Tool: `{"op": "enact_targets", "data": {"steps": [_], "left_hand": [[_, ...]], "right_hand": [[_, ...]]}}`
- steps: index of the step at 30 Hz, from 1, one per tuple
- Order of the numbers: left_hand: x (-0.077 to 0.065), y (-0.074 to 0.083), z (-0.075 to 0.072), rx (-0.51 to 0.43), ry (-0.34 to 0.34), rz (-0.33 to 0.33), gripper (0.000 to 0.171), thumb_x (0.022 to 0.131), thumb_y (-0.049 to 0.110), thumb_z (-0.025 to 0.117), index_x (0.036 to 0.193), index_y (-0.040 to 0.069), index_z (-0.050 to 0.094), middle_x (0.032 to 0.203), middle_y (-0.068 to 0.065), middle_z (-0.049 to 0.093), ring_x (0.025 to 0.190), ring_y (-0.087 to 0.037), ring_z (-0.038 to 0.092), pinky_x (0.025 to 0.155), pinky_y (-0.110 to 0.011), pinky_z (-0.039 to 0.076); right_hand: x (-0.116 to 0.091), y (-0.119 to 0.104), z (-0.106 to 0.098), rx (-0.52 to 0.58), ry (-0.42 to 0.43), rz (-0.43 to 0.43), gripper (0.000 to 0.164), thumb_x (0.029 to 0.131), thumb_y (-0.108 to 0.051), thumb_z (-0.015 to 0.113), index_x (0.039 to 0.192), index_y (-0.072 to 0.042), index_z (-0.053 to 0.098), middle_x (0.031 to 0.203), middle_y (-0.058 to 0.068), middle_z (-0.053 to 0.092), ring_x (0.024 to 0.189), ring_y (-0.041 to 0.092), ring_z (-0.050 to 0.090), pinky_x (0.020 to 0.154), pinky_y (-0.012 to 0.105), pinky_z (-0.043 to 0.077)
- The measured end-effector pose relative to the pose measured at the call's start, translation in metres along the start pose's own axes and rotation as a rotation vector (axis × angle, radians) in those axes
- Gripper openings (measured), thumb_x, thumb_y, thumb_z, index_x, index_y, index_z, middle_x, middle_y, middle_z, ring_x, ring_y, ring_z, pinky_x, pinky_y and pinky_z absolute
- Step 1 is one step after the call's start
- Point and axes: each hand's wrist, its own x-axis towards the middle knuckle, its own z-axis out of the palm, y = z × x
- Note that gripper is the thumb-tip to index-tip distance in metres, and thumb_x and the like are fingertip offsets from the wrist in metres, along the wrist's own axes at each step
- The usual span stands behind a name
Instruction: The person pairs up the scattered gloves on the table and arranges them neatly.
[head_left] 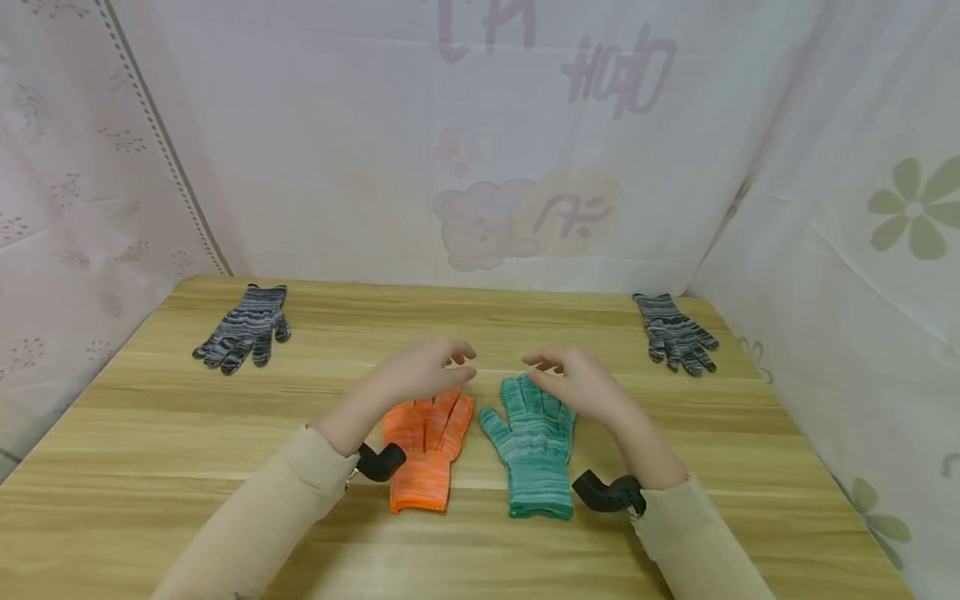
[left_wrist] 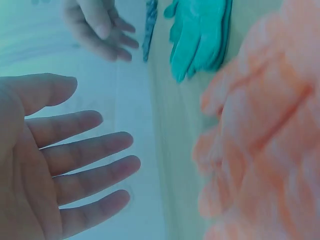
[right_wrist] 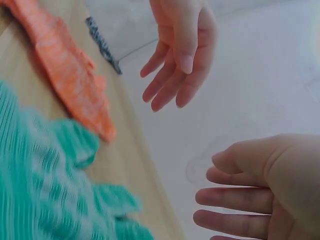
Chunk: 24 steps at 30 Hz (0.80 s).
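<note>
Two knit gloves lie side by side on the table in front of me, an orange glove (head_left: pixel 425 450) on the left and a green glove (head_left: pixel 536 458) on the right, fingers pointing away. My left hand (head_left: pixel 431 367) hovers over the orange glove's fingertips with nothing in it. Above the green glove's fingers hangs my right hand (head_left: pixel 573 382), also holding nothing. In the left wrist view the left hand's fingers (left_wrist: pixel 95 142) are spread and relaxed. The right wrist view shows the right hand's fingers (right_wrist: pixel 235 197) extended, clear of the green glove (right_wrist: pixel 50 175).
A grey-and-black striped glove (head_left: pixel 247 329) lies at the table's back left, and a matching striped glove (head_left: pixel 675 333) at the back right. Printed cloth (head_left: pixel 337 167) hangs behind and on both sides of the wooden table (head_left: pixel 262 467).
</note>
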Motion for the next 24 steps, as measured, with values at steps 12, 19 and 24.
{"op": "enact_targets", "data": {"steps": [12, 19, 24], "left_hand": [[-0.019, -0.046, -0.033, -0.038, 0.172, -0.048, 0.030, 0.098, 0.022, 0.054, 0.118, 0.002, 0.064, 0.100, -0.011, 0.065, 0.089, -0.024, 0.061, 0.074, -0.040, 0.051], [-0.030, -0.083, -0.055, -0.056, 0.285, -0.118, 0.027, 0.098, 0.016, 0.053, 0.114, -0.002, 0.065, 0.076, -0.006, 0.065, 0.067, -0.021, 0.061, 0.058, -0.034, 0.048], [-0.045, -0.103, -0.078, -0.067, 0.296, -0.203, 0.031, 0.100, 0.018, 0.050, 0.121, -0.003, 0.061, 0.082, -0.009, 0.065, 0.071, -0.021, 0.062, 0.061, -0.036, 0.051]], "right_hand": [[0.022, -0.040, 0.019, 0.184, 0.186, 0.044, 0.027, 0.096, -0.022, 0.061, 0.120, -0.009, 0.066, 0.106, 0.003, 0.069, 0.090, 0.019, 0.063, 0.071, 0.033, 0.052], [0.042, -0.057, 0.036, 0.433, 0.229, 0.035, 0.024, 0.096, -0.017, 0.062, 0.116, -0.005, 0.065, 0.105, 0.013, 0.067, 0.088, 0.024, 0.065, 0.076, 0.041, 0.054], [0.055, -0.069, 0.047, 0.529, 0.228, 0.034, 0.023, 0.095, -0.016, 0.062, 0.114, -0.003, 0.065, 0.102, 0.011, 0.067, 0.085, 0.024, 0.066, 0.078, 0.048, 0.053]]}}
